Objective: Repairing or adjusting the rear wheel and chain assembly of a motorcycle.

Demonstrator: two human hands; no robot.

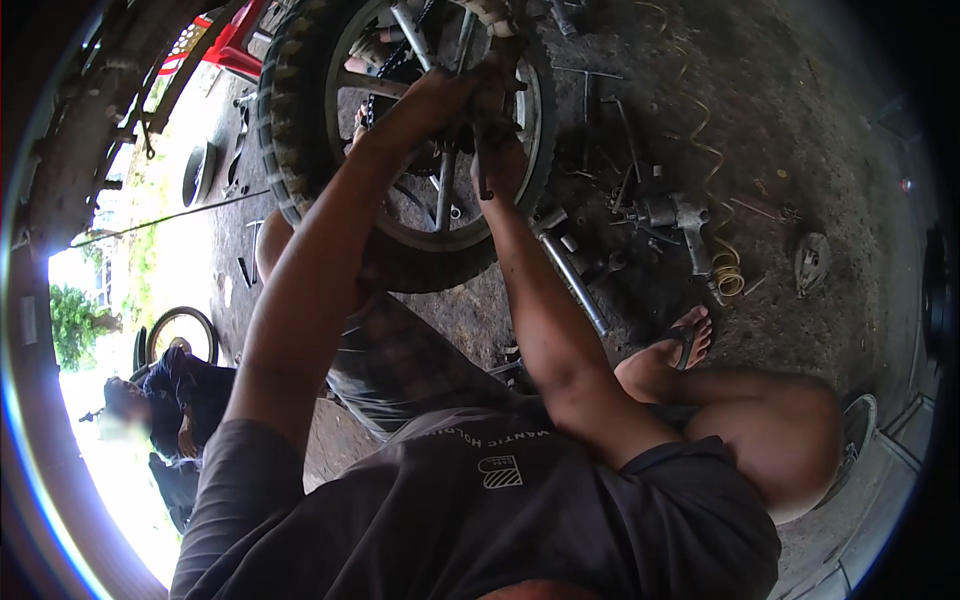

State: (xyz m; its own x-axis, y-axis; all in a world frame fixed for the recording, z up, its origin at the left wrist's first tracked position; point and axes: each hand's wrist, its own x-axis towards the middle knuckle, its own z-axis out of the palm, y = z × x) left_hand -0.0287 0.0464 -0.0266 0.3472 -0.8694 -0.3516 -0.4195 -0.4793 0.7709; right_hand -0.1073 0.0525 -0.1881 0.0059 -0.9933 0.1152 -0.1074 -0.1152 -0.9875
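Note:
A motorcycle wheel [420, 272] with a knobby black tyre and pale metal spokes stands in front of me at the top of the view. My left hand [440, 103] reaches across the spokes to the hub area, its fingers mostly hidden in shadow and behind parts. Just right of it, my right hand [503, 165] is at the hub from below, close to a short dark bar [484, 180]. Whether its fingers close on that bar is too dark to make out. Part of a chain [415, 45] shows behind the spokes.
On the dark floor to the right lie an air impact wrench [668, 213], a yellow coiled hose [728, 277], a T-handle wrench [587, 115] and a silver tube [574, 283]. My sandalled foot [686, 345] rests nearby. A red chair [228, 52] and another person [195, 395] are at left.

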